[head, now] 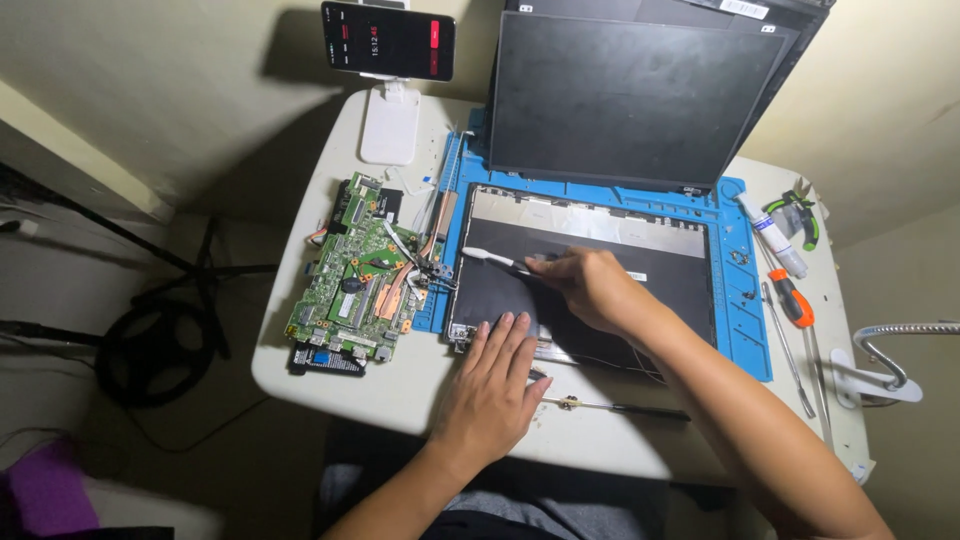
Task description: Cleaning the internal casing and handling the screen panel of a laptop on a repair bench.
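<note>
An opened laptop shell (670, 262) lies on a blue work mat (742, 310), its dark screen (625, 95) standing up behind. My right hand (590, 287) grips a white brush (492, 259), bristle end on the left part of the black inner tray. My left hand (492, 385) lies flat, fingers spread, on the shell's front left corner.
A green circuit board (360, 270) lies left of the mat. A phone (388, 40) stands on a white stand at the back. Screwdrivers (793, 298), a tube (772, 235) and pliers (800, 215) lie on the right. A thin tool (610, 406) lies near the front edge. A lamp base (880, 375) sits at the right edge.
</note>
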